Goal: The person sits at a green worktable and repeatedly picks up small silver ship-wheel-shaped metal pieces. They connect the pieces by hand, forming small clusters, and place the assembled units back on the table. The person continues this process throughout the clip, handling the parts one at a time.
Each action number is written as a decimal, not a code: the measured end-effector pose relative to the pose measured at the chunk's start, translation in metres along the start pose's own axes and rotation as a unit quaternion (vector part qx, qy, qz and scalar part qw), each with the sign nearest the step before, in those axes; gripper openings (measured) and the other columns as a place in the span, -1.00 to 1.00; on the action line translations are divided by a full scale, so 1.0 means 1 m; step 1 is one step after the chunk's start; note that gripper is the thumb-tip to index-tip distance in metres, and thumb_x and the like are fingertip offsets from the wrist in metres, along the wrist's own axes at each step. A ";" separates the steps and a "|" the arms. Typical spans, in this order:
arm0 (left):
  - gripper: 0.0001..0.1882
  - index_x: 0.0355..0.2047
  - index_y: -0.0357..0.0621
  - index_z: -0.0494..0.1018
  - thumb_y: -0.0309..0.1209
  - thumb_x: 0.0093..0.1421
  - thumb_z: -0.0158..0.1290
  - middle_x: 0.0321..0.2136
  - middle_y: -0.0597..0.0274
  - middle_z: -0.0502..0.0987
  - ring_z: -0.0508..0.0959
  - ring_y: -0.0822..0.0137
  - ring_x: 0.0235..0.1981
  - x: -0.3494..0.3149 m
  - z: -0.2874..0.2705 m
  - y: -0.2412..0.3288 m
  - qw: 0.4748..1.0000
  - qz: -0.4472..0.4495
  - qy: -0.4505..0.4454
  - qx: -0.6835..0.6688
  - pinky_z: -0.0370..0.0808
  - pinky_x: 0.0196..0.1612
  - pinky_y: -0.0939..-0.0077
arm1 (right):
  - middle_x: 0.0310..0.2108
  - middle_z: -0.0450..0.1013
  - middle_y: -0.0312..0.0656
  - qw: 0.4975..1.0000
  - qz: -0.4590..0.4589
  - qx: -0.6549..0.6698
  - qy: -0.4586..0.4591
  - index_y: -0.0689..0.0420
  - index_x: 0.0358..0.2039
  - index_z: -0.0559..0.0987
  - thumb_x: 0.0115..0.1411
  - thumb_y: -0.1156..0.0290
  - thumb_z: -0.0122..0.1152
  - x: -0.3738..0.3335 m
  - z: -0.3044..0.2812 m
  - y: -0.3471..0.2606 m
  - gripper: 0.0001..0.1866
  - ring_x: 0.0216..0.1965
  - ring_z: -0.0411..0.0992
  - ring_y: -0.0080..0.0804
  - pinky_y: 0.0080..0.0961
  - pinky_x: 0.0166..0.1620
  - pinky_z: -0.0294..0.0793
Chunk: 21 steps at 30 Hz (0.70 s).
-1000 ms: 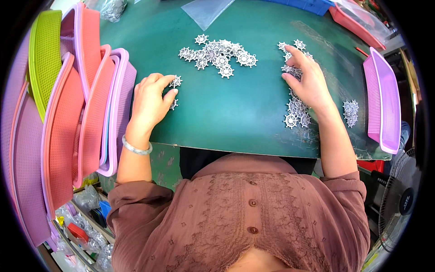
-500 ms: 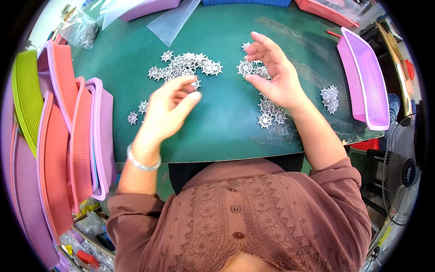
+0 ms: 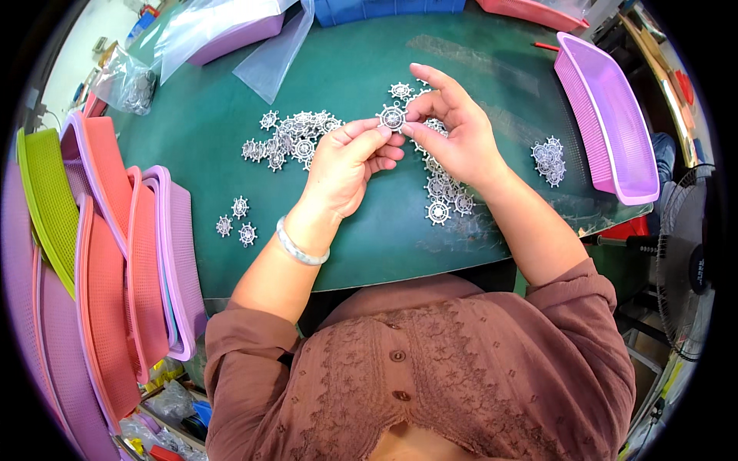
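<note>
Above the green table, a silver ship's wheel charm (image 3: 392, 117) is held face up between my two hands. My left hand (image 3: 343, 165), with a pale bangle at its wrist, pinches the charm's lower left edge between thumb and bent fingers. From the other side, the thumb and a curled finger of my right hand (image 3: 465, 146) close on its right edge, while the forefinger is raised. A heap of similar charms (image 3: 288, 138) lies left of the hands. More charms (image 3: 444, 188) spread beneath and beside my right hand, which partly hides them.
Three charms (image 3: 240, 207) lie apart at the left, and a small cluster (image 3: 549, 161) at the right. Stacked plastic baskets (image 3: 104, 284) stand along the left edge. A purple basket (image 3: 607, 123) sits on the right, a blue bin (image 3: 388, 9) and plastic bags (image 3: 269, 61) at the back.
My left hand has moved right and up from beside the left heap to meet my right hand. Both now grip one charm; the view has shifted slightly.
</note>
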<state>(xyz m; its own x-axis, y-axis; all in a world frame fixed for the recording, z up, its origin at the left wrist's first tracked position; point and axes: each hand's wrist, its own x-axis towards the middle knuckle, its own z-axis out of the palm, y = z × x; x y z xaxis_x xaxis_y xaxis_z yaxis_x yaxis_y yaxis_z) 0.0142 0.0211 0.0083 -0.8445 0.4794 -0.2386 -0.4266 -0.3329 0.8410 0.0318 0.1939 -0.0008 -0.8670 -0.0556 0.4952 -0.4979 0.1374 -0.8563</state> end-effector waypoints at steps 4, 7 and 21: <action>-0.82 -0.27 -0.30 0.44 -0.46 0.19 -0.09 -0.41 0.15 0.53 0.51 0.38 -0.44 -0.003 -0.006 -0.001 1.000 0.005 -0.019 0.016 0.46 -0.32 0.56 | -0.46 0.41 -0.29 1.000 0.018 0.015 0.000 0.20 0.09 0.23 0.00 0.65 0.15 0.000 0.003 -0.001 -0.40 -0.39 0.40 -0.61 -0.60 -0.20 0.39; -0.80 -0.26 -0.30 0.44 -0.44 0.20 -0.11 -0.40 0.14 0.53 0.51 0.38 -0.44 -0.003 -0.008 -0.002 0.999 0.011 -0.029 0.015 0.46 -0.32 0.56 | -0.41 0.40 -0.28 0.999 0.043 0.024 -0.016 0.21 0.12 0.19 0.04 0.66 0.12 -0.001 0.001 -0.004 -0.39 -0.34 0.38 -0.60 -0.63 -0.19 0.36; -0.83 -0.27 -0.27 0.43 -0.46 0.19 -0.08 -0.48 0.20 0.52 0.47 0.44 -0.53 -0.001 -0.011 -0.007 0.999 0.017 -0.012 0.028 0.41 -0.42 0.61 | -0.48 0.41 -0.30 0.998 0.058 0.034 -0.002 0.21 0.07 0.25 0.03 0.65 0.11 -0.001 0.003 -0.004 -0.46 -0.40 0.39 -0.63 -0.62 -0.19 0.36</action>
<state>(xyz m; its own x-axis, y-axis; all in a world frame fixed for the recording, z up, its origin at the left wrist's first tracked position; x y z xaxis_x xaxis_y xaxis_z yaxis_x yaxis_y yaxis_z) 0.0147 0.0140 -0.0025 -0.8501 0.4880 -0.1981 -0.3781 -0.3038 0.8745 0.0347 0.1907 0.0017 -0.9191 -0.0474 0.3912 -0.3938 0.0759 -0.9160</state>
